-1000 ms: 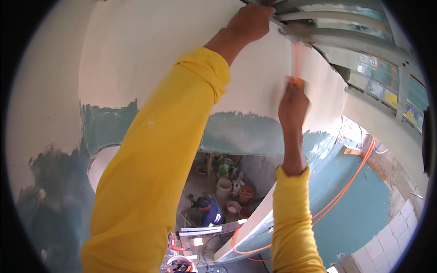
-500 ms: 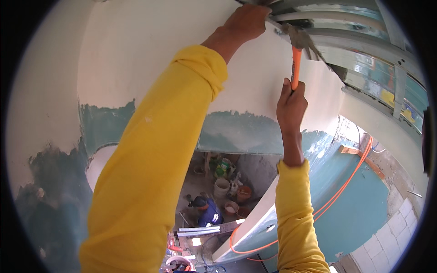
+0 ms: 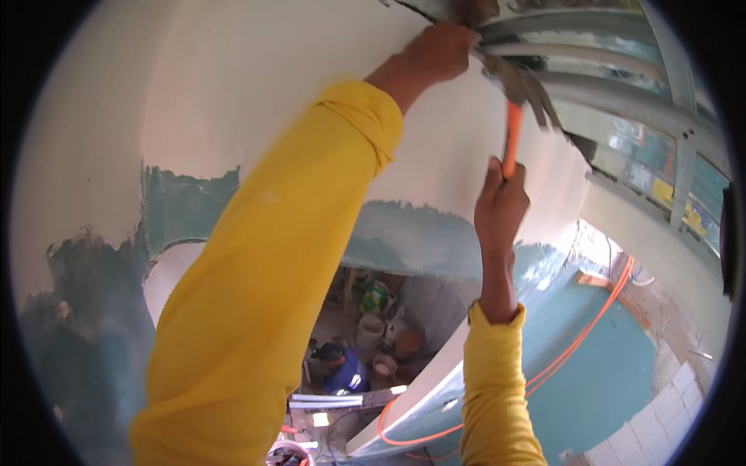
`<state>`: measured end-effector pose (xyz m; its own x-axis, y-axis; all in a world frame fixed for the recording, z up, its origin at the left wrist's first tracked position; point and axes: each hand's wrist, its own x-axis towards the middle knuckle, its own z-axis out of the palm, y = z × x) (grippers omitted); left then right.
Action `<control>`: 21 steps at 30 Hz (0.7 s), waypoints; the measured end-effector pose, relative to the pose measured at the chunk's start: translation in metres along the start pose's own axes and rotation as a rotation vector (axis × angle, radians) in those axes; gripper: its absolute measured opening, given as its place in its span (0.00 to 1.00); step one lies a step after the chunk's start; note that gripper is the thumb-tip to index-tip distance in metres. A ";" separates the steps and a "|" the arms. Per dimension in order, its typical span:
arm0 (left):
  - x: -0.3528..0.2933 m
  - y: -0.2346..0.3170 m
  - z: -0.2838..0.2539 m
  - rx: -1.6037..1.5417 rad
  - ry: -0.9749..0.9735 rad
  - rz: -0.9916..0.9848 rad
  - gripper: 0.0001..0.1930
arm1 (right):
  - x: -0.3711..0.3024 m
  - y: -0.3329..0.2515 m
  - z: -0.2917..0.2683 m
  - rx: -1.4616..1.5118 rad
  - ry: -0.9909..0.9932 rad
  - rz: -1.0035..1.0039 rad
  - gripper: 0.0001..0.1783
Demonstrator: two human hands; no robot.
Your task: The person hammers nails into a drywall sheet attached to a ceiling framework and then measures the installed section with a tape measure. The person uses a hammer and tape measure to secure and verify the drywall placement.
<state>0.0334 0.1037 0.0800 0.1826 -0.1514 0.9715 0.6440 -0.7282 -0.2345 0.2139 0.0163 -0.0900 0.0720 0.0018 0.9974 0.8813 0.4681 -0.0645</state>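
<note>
Gripping one claw hammer (image 3: 514, 113) by the lower handle with the right hand (image 3: 501, 202), closed firmly, between two and three o'clock, with the thumb pointing up the handle. Held nearly upright, between one and two o'clock from the middle of the view, with the head (image 3: 522, 87) uppermost. Bright orange along the handle, darker down its nine o'clock edge; dull grey and metallic at the head, with two curved claws drooping toward five o'clock and with the striking end turned toward ten o'clock, near the left hand (image 3: 437, 56). Raised to about one o'clock with that left hand, just beside a metal frame (image 3: 622, 99); curled at the knuckles but hidden at the fingertips, so cannot tell whether gripping anything. Clad in two yellow sleeves (image 3: 256, 256), against one pale wall (image 3: 233, 85) patched blue-green lower down. Counted further off, around six o'clock: one person in blue (image 3: 342, 377), one green bag (image 3: 375, 297), at least three buckets (image 3: 371, 330), and two pale strips (image 3: 326, 401) lying side by side. Strung between three and six o'clock, one orange cable (image 3: 626, 268), doubled into at least two strands.
</note>
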 end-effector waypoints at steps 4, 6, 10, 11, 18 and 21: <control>-0.005 -0.002 0.004 0.021 0.059 0.013 0.19 | -0.015 -0.001 -0.032 0.638 0.280 -0.143 0.20; -0.004 -0.004 0.000 0.016 -0.023 -0.049 0.18 | -0.010 -0.036 -0.050 1.058 0.425 -0.391 0.20; -0.005 0.012 0.005 0.006 -0.075 -0.051 0.18 | -0.005 0.012 -0.019 0.111 0.189 -0.122 0.16; -0.004 0.014 0.004 0.016 -0.080 -0.050 0.18 | 0.002 0.014 -0.008 -0.282 -0.161 0.132 0.14; -0.007 0.001 0.006 -0.046 -0.011 -0.078 0.19 | -0.011 -0.003 -0.041 0.909 0.399 -0.073 0.23; 0.001 0.002 0.002 -0.055 -0.029 -0.068 0.19 | -0.007 -0.008 -0.053 0.923 0.438 -0.336 0.24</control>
<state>0.0362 0.1030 0.0800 0.1612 -0.0815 0.9835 0.6143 -0.7717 -0.1646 0.2306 -0.0344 -0.0985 0.2141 -0.4822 0.8495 0.2066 0.8724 0.4431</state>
